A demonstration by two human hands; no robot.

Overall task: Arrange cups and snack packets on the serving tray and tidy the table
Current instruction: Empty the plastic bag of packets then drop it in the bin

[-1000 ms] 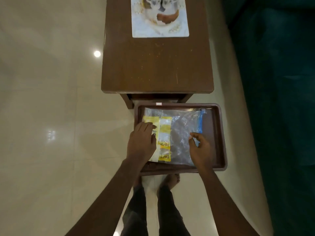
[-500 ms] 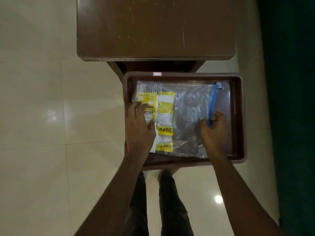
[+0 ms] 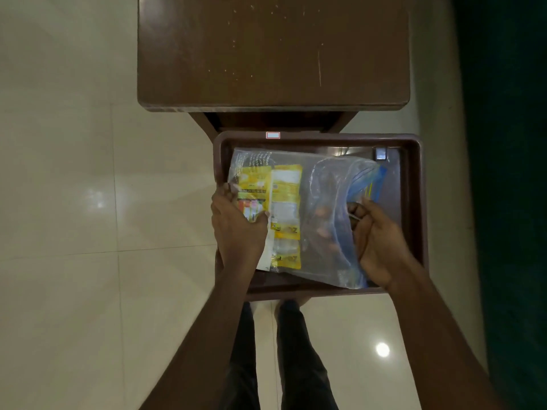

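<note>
head view looks straight down on a brown serving tray (image 3: 413, 202), which sits just in front of the near edge of a dark wooden table (image 3: 272, 54); what bears the tray is hidden. a clear plastic bag (image 3: 322, 179) with a blue zip strip (image 3: 368, 180) lies slanted across the tray's floor. two yellow snack packets (image 3: 285, 187) sit side by side in the bag's left half, their print too blurred to read.

the left hand (image 3: 236, 229) grips the bag's left end. its thumb is pressed on top over the leftmost packet and its fingers are curled round the bag's edge, close to the tray's left rim. the right hand (image 3: 380, 241) holds the bag's right end by the zip strip. its thumb lies on the plastic and its fingers show dimly through the film, so the film is pinched between them; i cannot tell whether those fingers are inside the bag or under it.

a small white sticker (image 3: 272, 135) with a red border sits on the tray's far rim. below the tray stand the person's legs (image 3: 299, 350) in dark trousers, on a glossy cream tiled floor (image 3: 74, 202).
</note>
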